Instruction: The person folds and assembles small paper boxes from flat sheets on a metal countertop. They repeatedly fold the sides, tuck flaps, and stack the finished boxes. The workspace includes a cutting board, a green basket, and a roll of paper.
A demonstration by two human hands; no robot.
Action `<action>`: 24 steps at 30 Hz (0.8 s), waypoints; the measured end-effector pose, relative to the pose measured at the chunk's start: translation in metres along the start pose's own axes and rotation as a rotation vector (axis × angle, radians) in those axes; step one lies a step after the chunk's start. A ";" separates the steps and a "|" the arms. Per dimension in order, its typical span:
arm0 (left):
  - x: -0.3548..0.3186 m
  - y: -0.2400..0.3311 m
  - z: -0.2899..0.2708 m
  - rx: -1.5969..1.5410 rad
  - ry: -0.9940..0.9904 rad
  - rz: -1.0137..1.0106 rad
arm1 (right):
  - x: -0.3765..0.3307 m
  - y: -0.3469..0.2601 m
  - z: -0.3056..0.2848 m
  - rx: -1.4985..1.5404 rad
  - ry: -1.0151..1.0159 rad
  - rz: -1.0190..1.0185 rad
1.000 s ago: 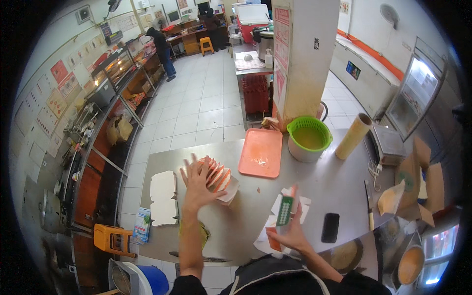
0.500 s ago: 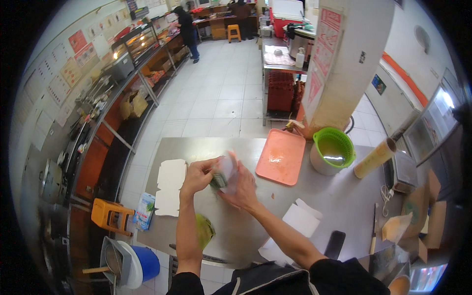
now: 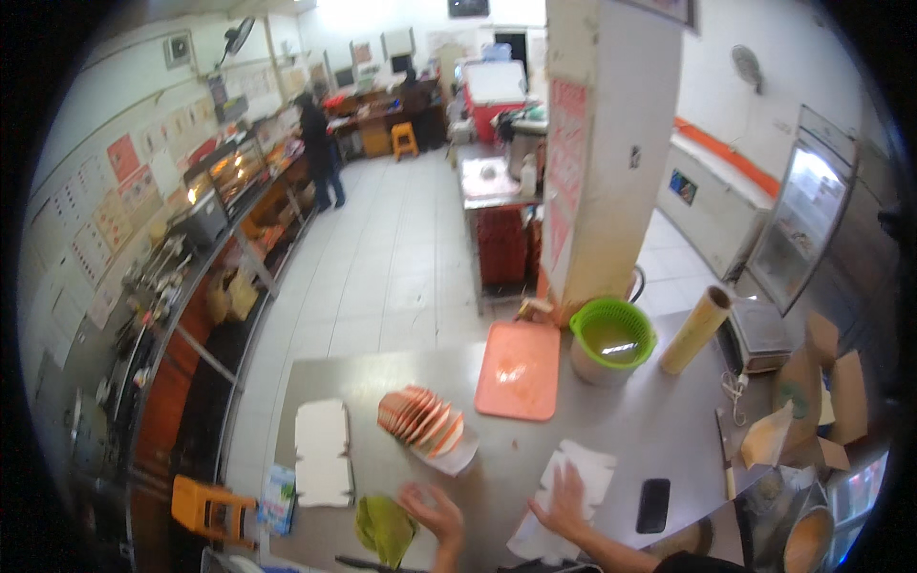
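My right hand [image 3: 565, 506] lies with fingers spread on flat white card blanks [image 3: 581, 468] near the table's front edge. To its left, my left hand [image 3: 435, 511] is held open with nothing in it, beside a crumpled green cloth [image 3: 384, 535]. Beyond the hands, a nested stack of orange-and-white striped paper pieces [image 3: 425, 425] leans over on the steel table; whether they are cartons or sleeves I cannot tell. Another pile of flat white card blanks [image 3: 323, 454] sits at the table's left side.
Farther back stand a pink tray [image 3: 519, 372], a bucket with a green strainer [image 3: 613, 334] and a film roll [image 3: 695, 329]. A phone [image 3: 653, 506] lies at right, near an opened cardboard box [image 3: 812, 401]. A pillar [image 3: 611, 162] rises behind the table. One person [image 3: 318, 153] stands far off.
Both hands have let go of the blurred object held between them and drawn back toward me, apart. The striped stack now shows on the table. My view has tilted upward.
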State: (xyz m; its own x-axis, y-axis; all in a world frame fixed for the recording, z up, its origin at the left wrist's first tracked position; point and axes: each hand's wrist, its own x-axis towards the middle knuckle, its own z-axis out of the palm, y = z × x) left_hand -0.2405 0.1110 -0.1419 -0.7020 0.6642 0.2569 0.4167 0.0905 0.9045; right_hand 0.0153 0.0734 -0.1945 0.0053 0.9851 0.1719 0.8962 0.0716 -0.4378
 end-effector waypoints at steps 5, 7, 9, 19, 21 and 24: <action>-0.161 -0.031 -0.010 0.438 -0.785 0.745 | -0.090 0.093 0.004 -0.185 -0.013 -0.049; -0.170 -0.054 0.010 0.084 -1.010 0.489 | -0.087 0.104 0.004 -0.129 0.011 -0.094; -0.166 -0.073 0.037 -0.123 -1.199 0.148 | -0.071 0.106 0.003 -0.055 -0.063 -0.176; -0.122 -0.070 0.032 0.190 -1.061 0.068 | -0.091 0.027 0.017 -0.569 -0.294 -0.452; -0.129 -0.076 0.025 0.069 -1.022 0.007 | -0.094 0.022 0.011 -0.430 -0.464 -0.387; -0.136 -0.088 0.024 -0.106 -1.050 -0.197 | -0.087 0.023 -0.001 -0.276 -0.650 -0.319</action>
State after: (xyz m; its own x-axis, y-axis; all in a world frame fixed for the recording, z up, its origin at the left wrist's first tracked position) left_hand -0.1679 0.0304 -0.2643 0.1177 0.9551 -0.2720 0.2624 0.2343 0.9361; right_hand 0.0358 -0.0114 -0.2184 -0.4564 0.8236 -0.3366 0.8892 0.4094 -0.2041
